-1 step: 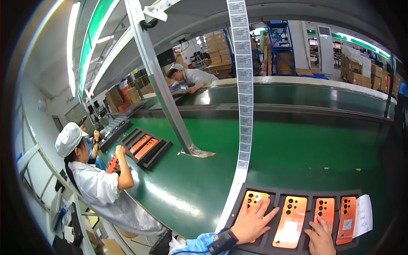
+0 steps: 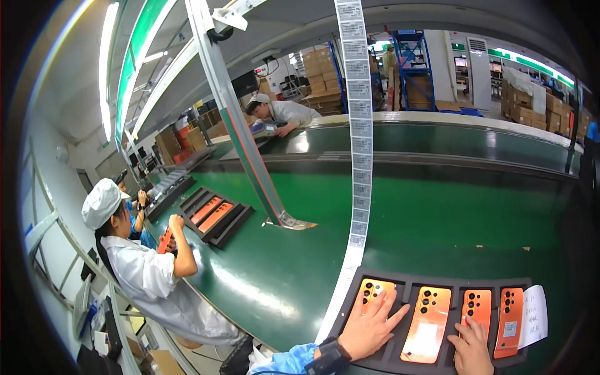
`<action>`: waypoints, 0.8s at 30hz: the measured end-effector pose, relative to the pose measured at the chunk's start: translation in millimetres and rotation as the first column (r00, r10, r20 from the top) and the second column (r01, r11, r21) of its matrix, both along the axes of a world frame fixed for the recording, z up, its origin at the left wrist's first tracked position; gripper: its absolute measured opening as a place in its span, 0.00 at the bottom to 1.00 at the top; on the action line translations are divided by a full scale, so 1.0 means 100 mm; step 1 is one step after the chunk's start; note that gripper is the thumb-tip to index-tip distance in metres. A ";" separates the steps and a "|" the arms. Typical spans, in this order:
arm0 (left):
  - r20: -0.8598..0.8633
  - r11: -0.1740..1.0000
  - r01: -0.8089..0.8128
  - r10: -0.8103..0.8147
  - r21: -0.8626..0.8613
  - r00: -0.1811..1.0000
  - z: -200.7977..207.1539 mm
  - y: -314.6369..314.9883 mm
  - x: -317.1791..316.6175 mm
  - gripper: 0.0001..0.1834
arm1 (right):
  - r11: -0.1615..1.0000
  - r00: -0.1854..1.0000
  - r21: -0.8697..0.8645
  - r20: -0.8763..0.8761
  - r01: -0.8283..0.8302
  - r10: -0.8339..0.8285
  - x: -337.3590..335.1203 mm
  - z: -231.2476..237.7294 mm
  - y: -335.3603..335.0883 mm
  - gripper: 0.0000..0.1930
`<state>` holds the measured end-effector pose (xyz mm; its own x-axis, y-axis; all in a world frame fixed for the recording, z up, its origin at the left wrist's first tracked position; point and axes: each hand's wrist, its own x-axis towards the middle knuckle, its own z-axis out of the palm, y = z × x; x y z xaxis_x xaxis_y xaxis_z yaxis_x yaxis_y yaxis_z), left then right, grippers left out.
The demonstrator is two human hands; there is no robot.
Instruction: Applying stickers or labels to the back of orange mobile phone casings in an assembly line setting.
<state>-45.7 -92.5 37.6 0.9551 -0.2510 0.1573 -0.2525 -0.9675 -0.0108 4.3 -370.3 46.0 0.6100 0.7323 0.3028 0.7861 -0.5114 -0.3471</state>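
A black tray (image 2: 405, 299) with several compartments lies on the green work surface at the lower right. Orange phones lie in it, camera side up. Over the leftmost phone (image 2: 370, 286) my left hand (image 2: 370, 331) rests with its fingers spread, hiding most of it. The second phone (image 2: 426, 319) has a pale rectangular patch on its back. My right hand (image 2: 472, 350) touches the lower part of the third phone (image 2: 479, 303), fingers slightly bent and apart. A small label sits on the fourth phone (image 2: 509, 328). Beside it, a handwritten white paper slip (image 2: 535, 315) hangs over the tray's right edge.
A long strip of printed labels (image 2: 360, 144) hangs down to the tray's left side. A metal post (image 2: 244, 144) stands on the green surface. At left, a co-worker (image 2: 144, 262) holds an orange phone near another tray (image 2: 226, 236). Another person (image 2: 284, 115) leans in across the line.
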 end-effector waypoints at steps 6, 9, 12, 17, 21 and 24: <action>-0.051 0.967 -0.237 0.234 -0.093 0.971 0.09 0.04 -0.46 0.36 | 0.996 0.993 0.091 0.121 0.003 -0.014 -0.03 0.10 -0.04 0.17; -0.047 0.931 -0.345 0.342 -0.120 0.939 -0.02 0.19 -0.60 0.38 | 0.997 0.985 0.015 0.158 0.074 -0.075 -0.12 0.12 -0.19 0.16; -0.027 0.894 -0.416 0.418 -0.169 0.908 -0.03 0.29 -0.61 0.41 | 0.981 0.972 0.030 0.139 0.190 -0.192 -0.14 0.13 -0.37 0.17; -0.119 0.834 -0.453 0.439 -0.316 0.891 -0.12 0.40 -0.60 0.40 | 0.956 0.950 -0.025 -0.110 0.291 -0.292 -0.06 -0.10 -0.30 0.14; 0.067 0.775 -0.208 0.307 -0.596 0.949 -0.33 0.44 -0.48 0.34 | 0.946 0.942 -0.032 -0.088 0.323 -0.324 -0.01 -0.16 -0.38 0.14; -0.025 0.549 -0.249 0.383 -0.798 0.923 -0.27 0.42 -0.51 0.34 | 0.961 0.961 0.028 0.022 0.275 -0.275 0.05 -0.15 -0.34 0.13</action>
<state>-96.6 -50.1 10.4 0.8987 0.3448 0.2712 0.0110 -0.6357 0.7719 9.6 -404.7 31.3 0.7788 0.5295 0.3362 0.6249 -0.7008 -0.3440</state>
